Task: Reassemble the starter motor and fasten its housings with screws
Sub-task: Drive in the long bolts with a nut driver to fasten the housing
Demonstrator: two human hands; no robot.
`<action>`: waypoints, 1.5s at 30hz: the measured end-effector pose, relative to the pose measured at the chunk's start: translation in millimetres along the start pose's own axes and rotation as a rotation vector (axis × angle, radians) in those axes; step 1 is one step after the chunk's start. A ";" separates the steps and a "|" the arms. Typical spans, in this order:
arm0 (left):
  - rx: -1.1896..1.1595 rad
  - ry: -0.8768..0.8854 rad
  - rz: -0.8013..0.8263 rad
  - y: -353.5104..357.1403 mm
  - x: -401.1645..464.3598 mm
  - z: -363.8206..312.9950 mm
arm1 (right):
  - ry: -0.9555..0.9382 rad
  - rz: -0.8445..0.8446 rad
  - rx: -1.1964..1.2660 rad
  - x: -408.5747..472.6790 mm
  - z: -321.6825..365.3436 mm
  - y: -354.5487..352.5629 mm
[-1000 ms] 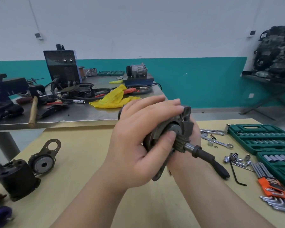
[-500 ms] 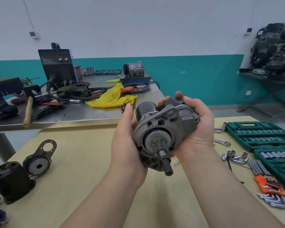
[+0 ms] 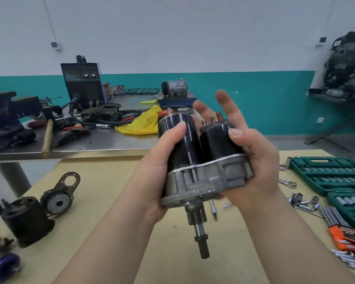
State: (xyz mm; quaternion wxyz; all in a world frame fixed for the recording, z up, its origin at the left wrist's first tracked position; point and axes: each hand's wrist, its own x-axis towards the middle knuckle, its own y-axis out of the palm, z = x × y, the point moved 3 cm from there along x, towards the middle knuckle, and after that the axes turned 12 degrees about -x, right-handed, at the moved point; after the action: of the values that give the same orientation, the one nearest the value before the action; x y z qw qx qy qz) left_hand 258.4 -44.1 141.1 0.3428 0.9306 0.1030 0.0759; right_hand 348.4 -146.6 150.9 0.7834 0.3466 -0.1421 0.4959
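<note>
I hold the starter motor in the air above the wooden table, its shaft pointing down toward me. It has two black cylinders on top of a grey cast housing. My left hand grips the left cylinder and the housing's left edge, thumb on the cylinder. My right hand cups the right side, its thumb pressed on the smaller black solenoid and its fingers spread behind it. A second black motor housing and an end plate with a bearing lie on the table at the left.
Green socket cases lie at the right, with loose sockets, a spanner and an orange hex key set. Screwdriver bits lie under the motor. A metal bench behind carries a hammer, a yellow cloth and a welder.
The motor has been turned over in my hands: its flange face and shaft faced me before, now the black cylinders stand up and the shaft points down. My left hand has shifted from covering the front to gripping the side.
</note>
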 end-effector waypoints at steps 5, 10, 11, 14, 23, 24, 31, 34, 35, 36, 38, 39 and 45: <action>0.210 0.194 -0.046 -4.9 -3.1 -9.2 | 0.027 -0.078 -0.200 3.1 1.8 -14.8; 0.530 0.553 -0.051 1.4 -13.7 -16.6 | 0.159 -0.379 -0.404 1.3 -2.1 -24.9; 0.568 0.599 -0.039 2.9 -16.0 -16.5 | 0.179 -0.426 -0.387 0.1 -4.4 -24.8; 0.637 0.687 0.003 7.1 -20.3 -14.6 | 0.165 -0.559 -0.383 -2.7 -6.0 -24.2; 0.510 0.438 0.150 2.0 -13.2 -15.3 | -0.009 -0.639 -0.527 -5.6 -3.1 -25.5; 0.518 0.421 0.141 -1.0 -12.1 -16.5 | -0.019 -0.650 -0.545 -6.4 -3.7 -24.9; 0.564 0.364 0.102 -10.7 -9.0 -26.2 | 0.001 -0.713 -0.497 -8.3 -15.0 -19.7; 0.595 0.365 0.083 -9.4 -10.5 -28.0 | -0.037 -0.689 -0.520 -9.1 -15.4 -16.1; 0.608 0.366 0.068 -8.9 -10.7 -28.0 | -0.044 -0.694 -0.515 -9.5 -15.7 -15.6; 0.613 0.368 0.051 -8.4 -11.1 -28.1 | -0.044 -0.699 -0.506 -10.1 -16.1 -15.4; 0.604 0.371 0.032 -7.4 -11.7 -28.5 | -0.037 -0.705 -0.469 -10.0 -18.1 -15.5; 0.601 0.372 0.032 -7.1 -11.9 -28.8 | -0.033 -0.707 -0.448 -9.9 -18.9 -15.4; 0.635 0.389 0.025 -6.2 -12.9 -28.8 | 0.003 -0.748 -0.418 -9.6 -21.0 -18.9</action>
State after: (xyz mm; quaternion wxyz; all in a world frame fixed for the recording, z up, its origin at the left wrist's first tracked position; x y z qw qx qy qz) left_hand 238.9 -24.7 157.8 0.0101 0.9599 0.1732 0.2201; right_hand 357.9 -143.9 122.7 0.9629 0.2073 -0.1029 0.1386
